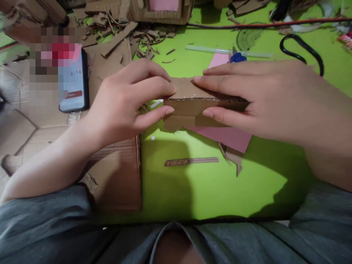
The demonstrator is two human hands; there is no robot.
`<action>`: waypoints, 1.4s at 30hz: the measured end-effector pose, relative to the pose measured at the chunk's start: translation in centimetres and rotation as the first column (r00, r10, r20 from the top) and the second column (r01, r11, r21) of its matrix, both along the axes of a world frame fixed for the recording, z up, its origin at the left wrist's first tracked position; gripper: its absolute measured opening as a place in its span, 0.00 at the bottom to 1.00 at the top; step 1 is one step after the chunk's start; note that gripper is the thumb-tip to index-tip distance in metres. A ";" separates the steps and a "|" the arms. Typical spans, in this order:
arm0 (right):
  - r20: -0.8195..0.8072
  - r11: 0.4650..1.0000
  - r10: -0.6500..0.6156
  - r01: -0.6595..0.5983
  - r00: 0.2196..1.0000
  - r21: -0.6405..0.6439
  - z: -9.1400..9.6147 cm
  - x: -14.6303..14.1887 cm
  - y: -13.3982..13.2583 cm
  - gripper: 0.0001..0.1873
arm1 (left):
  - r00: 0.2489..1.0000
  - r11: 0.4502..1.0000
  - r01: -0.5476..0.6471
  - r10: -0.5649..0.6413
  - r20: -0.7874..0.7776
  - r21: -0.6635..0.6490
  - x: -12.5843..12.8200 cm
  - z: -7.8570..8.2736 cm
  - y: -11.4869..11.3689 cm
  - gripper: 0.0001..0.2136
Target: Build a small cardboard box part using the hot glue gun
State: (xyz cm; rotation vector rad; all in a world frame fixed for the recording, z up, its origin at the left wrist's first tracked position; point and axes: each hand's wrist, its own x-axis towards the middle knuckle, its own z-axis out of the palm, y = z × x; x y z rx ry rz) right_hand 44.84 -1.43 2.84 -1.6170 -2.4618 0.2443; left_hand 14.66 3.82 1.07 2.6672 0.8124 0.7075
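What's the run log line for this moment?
left hand: holds folded cardboard piece; right hand: holds same piece; below: pink sheet; surface: green tabletop

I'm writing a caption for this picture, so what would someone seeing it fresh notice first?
Probably the left hand and right hand near the centre, both holding a cardboard piece with thumbs in front and fingers on top. The bright green tabletop around them would stand out too, as would the pink sheet showing below the cardboard and the lit phone at upper left.
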 end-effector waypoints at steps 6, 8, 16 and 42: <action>0.029 1.000 0.027 -0.027 0.999 -0.014 0.3 0.0 0.1 0.43 | 1.000 0.999 0.022 -0.022 0.007 -0.026 0.0 -0.5 0.1 0.15; 0.022 0.999 0.027 -0.026 0.999 -0.022 0.4 -0.2 0.2 0.42 | 1.000 1.000 0.013 -0.012 0.020 -0.013 0.1 -0.4 -0.1 0.12; 0.101 1.000 0.005 -0.004 0.995 -0.007 0.5 -0.3 0.0 0.43 | 1.000 0.999 -0.018 0.017 0.017 0.042 0.1 -0.3 -0.5 0.08; -0.134 0.979 0.180 -0.191 0.974 -0.074 0.0 2.8 1.5 0.37 | 0.998 0.997 -0.057 0.056 0.014 0.049 -0.5 -0.8 -0.2 0.09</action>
